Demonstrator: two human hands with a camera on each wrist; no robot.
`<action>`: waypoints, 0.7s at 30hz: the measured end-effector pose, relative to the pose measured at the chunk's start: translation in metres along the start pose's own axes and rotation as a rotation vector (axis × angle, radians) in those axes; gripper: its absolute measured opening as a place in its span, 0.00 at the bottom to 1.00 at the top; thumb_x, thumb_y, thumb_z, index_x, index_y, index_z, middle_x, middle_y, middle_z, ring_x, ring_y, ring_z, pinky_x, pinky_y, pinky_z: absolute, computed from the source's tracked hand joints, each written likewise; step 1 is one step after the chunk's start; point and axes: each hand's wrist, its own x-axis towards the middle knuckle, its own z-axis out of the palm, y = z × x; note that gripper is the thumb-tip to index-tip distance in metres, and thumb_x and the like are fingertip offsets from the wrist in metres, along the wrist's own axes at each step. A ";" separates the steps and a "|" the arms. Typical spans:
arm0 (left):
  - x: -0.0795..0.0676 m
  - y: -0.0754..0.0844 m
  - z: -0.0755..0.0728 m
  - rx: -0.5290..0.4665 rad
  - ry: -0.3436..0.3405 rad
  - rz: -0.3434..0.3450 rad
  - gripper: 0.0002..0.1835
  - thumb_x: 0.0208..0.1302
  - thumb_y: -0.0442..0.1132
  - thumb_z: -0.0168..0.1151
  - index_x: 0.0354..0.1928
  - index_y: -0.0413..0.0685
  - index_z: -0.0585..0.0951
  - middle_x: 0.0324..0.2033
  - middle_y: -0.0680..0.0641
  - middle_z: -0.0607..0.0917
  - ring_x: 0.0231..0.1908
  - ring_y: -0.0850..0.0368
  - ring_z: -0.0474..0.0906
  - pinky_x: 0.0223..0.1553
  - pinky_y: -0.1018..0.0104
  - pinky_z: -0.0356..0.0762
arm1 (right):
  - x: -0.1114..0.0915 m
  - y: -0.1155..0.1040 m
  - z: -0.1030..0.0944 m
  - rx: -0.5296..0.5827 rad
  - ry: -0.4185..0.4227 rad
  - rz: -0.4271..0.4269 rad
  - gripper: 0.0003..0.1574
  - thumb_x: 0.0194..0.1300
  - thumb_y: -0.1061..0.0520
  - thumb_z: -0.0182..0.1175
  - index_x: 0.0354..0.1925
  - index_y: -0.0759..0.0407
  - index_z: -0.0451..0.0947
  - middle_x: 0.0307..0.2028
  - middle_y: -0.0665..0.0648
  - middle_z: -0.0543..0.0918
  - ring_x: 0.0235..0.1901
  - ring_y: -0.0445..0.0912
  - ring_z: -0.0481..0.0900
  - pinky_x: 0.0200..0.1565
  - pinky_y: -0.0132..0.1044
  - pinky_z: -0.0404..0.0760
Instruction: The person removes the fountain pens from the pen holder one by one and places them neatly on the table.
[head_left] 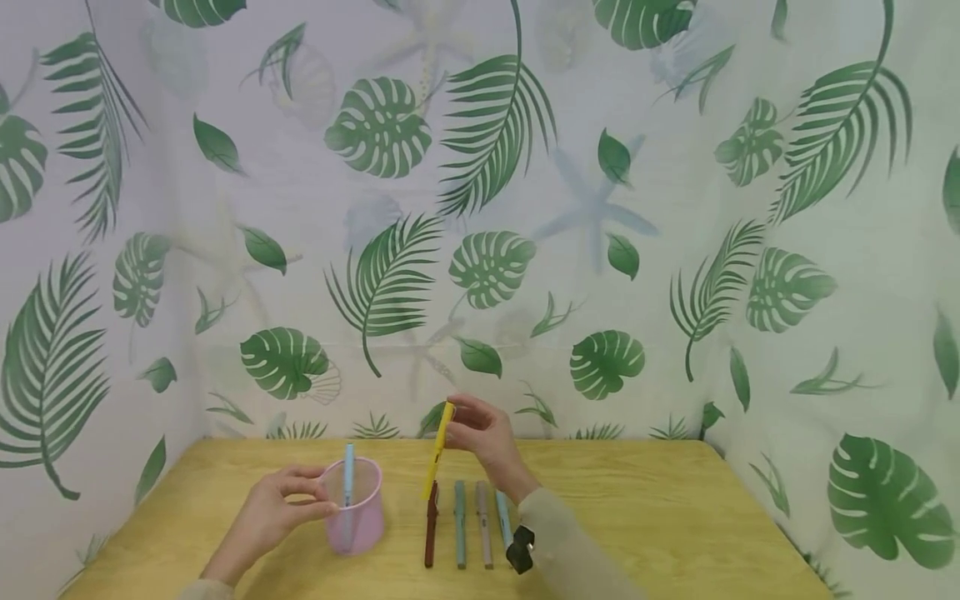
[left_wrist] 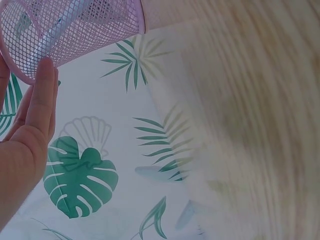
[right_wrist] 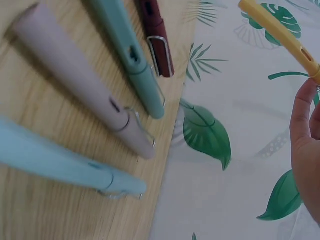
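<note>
My left hand (head_left: 273, 515) grips the rim of a pink mesh pen cup (head_left: 366, 527), fingers on its far left side and thumb at the front. A light blue pen (head_left: 348, 475) stands upright inside the cup. Raised above the table, my right hand (head_left: 483, 437) pinches a yellow pen (head_left: 438, 450) near its upper end; the pen hangs slightly tilted. Its lower tip overlaps the top of a dark red pen (head_left: 431, 533) in the head view. Beside that lie a teal pen (head_left: 461, 525), a greyish-pink pen (head_left: 484, 525) and another light blue pen (right_wrist: 65, 162), partly hidden by my right wrist.
The wooden table (head_left: 637, 492) ends at a wall covering (head_left: 540, 367) printed with green leaves, which also runs along both sides. A black device (head_left: 521, 550) is worn on my right wrist. The pens lie side by side, right of the cup.
</note>
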 end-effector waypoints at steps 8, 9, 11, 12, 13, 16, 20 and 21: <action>-0.002 -0.003 0.000 -0.015 0.009 0.002 0.09 0.48 0.42 0.78 0.26 0.49 0.85 0.55 0.38 0.81 0.58 0.37 0.75 0.47 0.65 0.87 | -0.008 0.001 -0.019 -0.093 -0.003 0.038 0.25 0.66 0.66 0.62 0.61 0.63 0.73 0.45 0.54 0.85 0.41 0.45 0.85 0.49 0.61 0.84; -0.002 -0.003 0.001 -0.015 0.009 0.001 0.09 0.48 0.41 0.78 0.26 0.49 0.85 0.54 0.38 0.81 0.58 0.37 0.76 0.46 0.65 0.87 | -0.009 0.001 -0.023 -0.102 -0.006 0.039 0.25 0.66 0.66 0.61 0.61 0.63 0.72 0.45 0.55 0.85 0.42 0.45 0.85 0.49 0.61 0.84; -0.001 -0.003 0.001 -0.011 0.009 0.002 0.09 0.48 0.42 0.78 0.26 0.49 0.85 0.54 0.38 0.81 0.58 0.37 0.76 0.46 0.65 0.87 | -0.012 0.001 -0.031 -0.109 -0.004 0.045 0.26 0.66 0.67 0.61 0.62 0.64 0.72 0.46 0.55 0.84 0.42 0.45 0.85 0.50 0.62 0.84; -0.001 -0.003 0.001 -0.010 0.009 0.002 0.09 0.48 0.42 0.78 0.26 0.49 0.85 0.54 0.38 0.81 0.58 0.37 0.76 0.46 0.65 0.87 | -0.013 0.001 -0.036 -0.113 -0.003 0.046 0.26 0.66 0.67 0.61 0.62 0.64 0.72 0.47 0.56 0.84 0.43 0.45 0.85 0.50 0.63 0.83; 0.000 -0.003 0.001 -0.006 0.009 0.003 0.09 0.48 0.42 0.78 0.26 0.49 0.85 0.55 0.39 0.81 0.58 0.37 0.76 0.46 0.65 0.87 | -0.014 0.000 -0.040 -0.116 0.002 0.049 0.26 0.66 0.67 0.61 0.62 0.64 0.72 0.47 0.57 0.84 0.43 0.45 0.85 0.50 0.63 0.83; 0.001 -0.001 0.001 0.003 0.008 0.004 0.10 0.48 0.43 0.78 0.26 0.50 0.84 0.55 0.39 0.81 0.58 0.37 0.76 0.46 0.65 0.87 | -0.017 -0.003 -0.050 -0.136 0.014 0.054 0.26 0.66 0.67 0.61 0.62 0.64 0.72 0.49 0.61 0.83 0.43 0.44 0.85 0.50 0.62 0.83; 0.000 0.000 0.000 0.009 0.006 -0.009 0.10 0.48 0.43 0.78 0.26 0.50 0.84 0.55 0.39 0.81 0.58 0.37 0.76 0.47 0.65 0.87 | -0.022 -0.004 -0.061 -0.182 0.016 0.070 0.29 0.66 0.66 0.62 0.64 0.67 0.70 0.51 0.61 0.83 0.44 0.43 0.84 0.48 0.56 0.87; -0.001 0.000 0.000 0.007 0.006 -0.013 0.10 0.48 0.43 0.78 0.25 0.49 0.84 0.55 0.39 0.81 0.58 0.37 0.75 0.47 0.65 0.87 | -0.023 -0.004 -0.063 -0.187 0.017 0.078 0.29 0.66 0.66 0.61 0.64 0.67 0.69 0.51 0.61 0.83 0.44 0.43 0.84 0.49 0.57 0.86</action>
